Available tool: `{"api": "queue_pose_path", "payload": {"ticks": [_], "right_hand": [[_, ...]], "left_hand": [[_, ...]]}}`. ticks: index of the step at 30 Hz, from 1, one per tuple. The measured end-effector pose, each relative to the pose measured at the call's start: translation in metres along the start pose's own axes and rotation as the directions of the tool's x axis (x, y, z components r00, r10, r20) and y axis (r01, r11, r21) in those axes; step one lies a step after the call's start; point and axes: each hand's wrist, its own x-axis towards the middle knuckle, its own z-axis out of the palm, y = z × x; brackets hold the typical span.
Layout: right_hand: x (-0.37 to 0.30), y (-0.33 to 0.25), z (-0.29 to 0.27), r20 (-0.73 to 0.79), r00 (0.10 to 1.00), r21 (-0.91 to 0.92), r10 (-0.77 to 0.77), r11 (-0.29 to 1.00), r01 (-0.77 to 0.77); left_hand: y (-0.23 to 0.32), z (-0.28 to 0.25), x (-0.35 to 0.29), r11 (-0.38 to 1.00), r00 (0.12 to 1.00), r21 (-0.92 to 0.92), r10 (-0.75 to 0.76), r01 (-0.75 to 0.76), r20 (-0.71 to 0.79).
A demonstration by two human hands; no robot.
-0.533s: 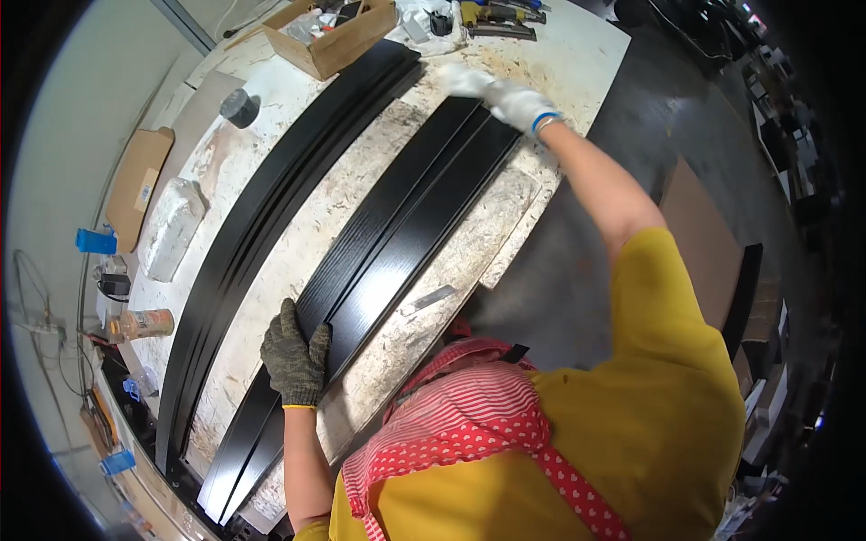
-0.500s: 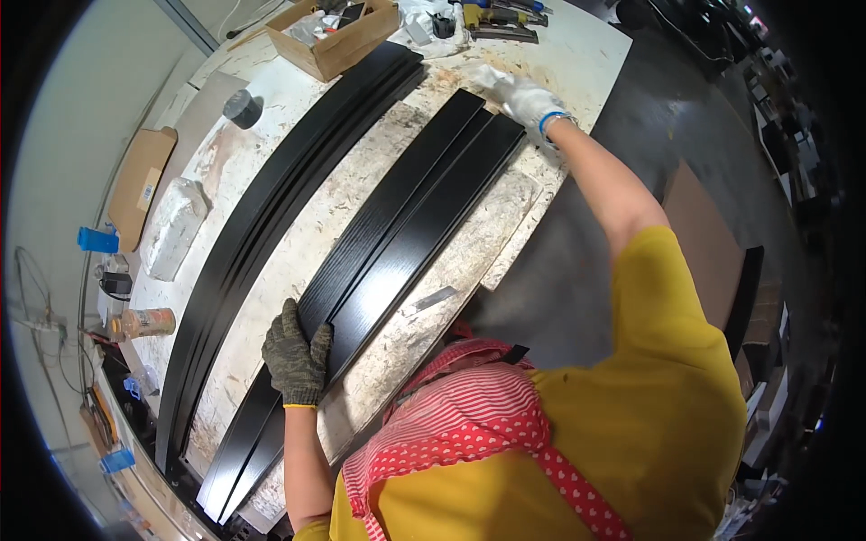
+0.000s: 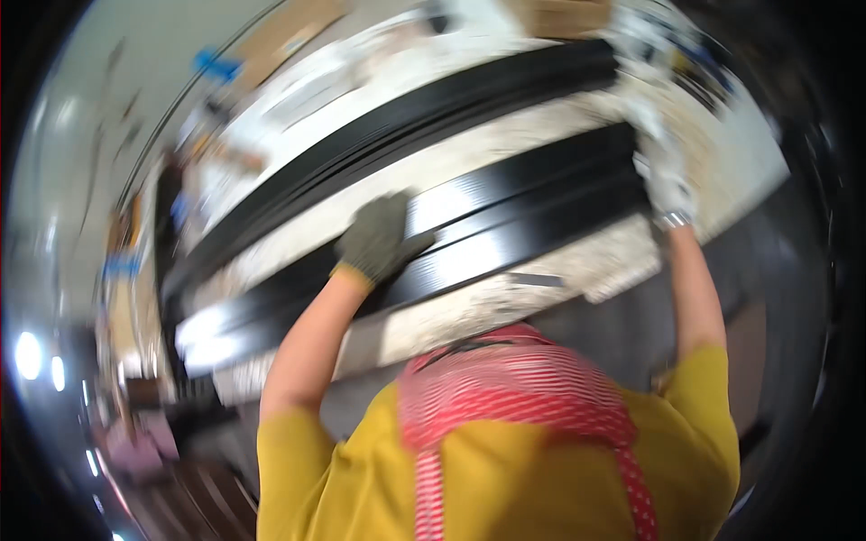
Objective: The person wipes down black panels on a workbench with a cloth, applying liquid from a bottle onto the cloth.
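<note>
Two long black boards (image 3: 532,212) lie side by side on the worn white table (image 3: 595,270), a narrow groove between them. My left hand (image 3: 383,236), in a dark grey-green knit glove, rests across the boards left of their middle, its thumb apart from the fingers. At their right end is my right hand (image 3: 669,185) in a white glove. Motion smears its fingers, so I cannot make out whether they grip the board ends. A stack of black mouldings (image 3: 406,126) lies behind, roughly parallel to the boards.
A small grey metal strip (image 3: 536,279) lies by the table's near edge. Toward the back are a white wrapped block (image 3: 311,90), a cardboard piece (image 3: 287,36) and a wooden box (image 3: 568,16). Blurred tools (image 3: 699,77) lie at the far right.
The view has swung round, so the boards now run flatter across it, and it is blurred. My right hand has come in against the boards' right end; my left hand remains on them.
</note>
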Motion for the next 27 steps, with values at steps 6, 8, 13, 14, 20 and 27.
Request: {"api": "queue_pose_path", "payload": {"ticks": [6, 8, 13, 14, 20, 27], "right_hand": [[0.026, 0.013, -0.023, 0.081, 0.973, -0.555, -0.214, 0.801, 0.222], [0.029, 0.018, -0.016, 0.111, 0.966, -0.572, -0.235, 0.780, 0.256], [0.021, 0.008, -0.012, 0.128, 0.958, -0.654, -0.255, 0.705, 0.275], [0.024, 0.009, -0.011, 0.132, 0.958, -0.656, -0.256, 0.702, 0.278], [0.028, 0.016, -0.034, 0.178, 0.930, -0.802, -0.323, 0.500, 0.327], [-0.081, -0.116, 0.103, 0.578, 0.774, -0.610, 0.257, 0.767, 0.201]], "left_hand": [[-0.029, -0.007, 0.041, 0.999, 0.999, -0.008, 0.046, -0.046, 0.000], [-0.043, 0.000, 0.049, 1.000, 1.000, -0.017, 0.023, -0.023, 0.013], [-0.057, 0.019, 0.061, 0.999, 0.996, -0.010, 0.038, -0.038, 0.076], [-0.057, 0.023, 0.061, 0.999, 0.995, -0.023, 0.030, -0.028, 0.100], [-0.030, 0.018, 0.046, 0.992, 0.965, -0.066, 0.089, -0.108, -0.246], [-0.018, 0.021, -0.077, 0.999, 0.995, 0.022, -0.035, 0.038, -0.095]]}}
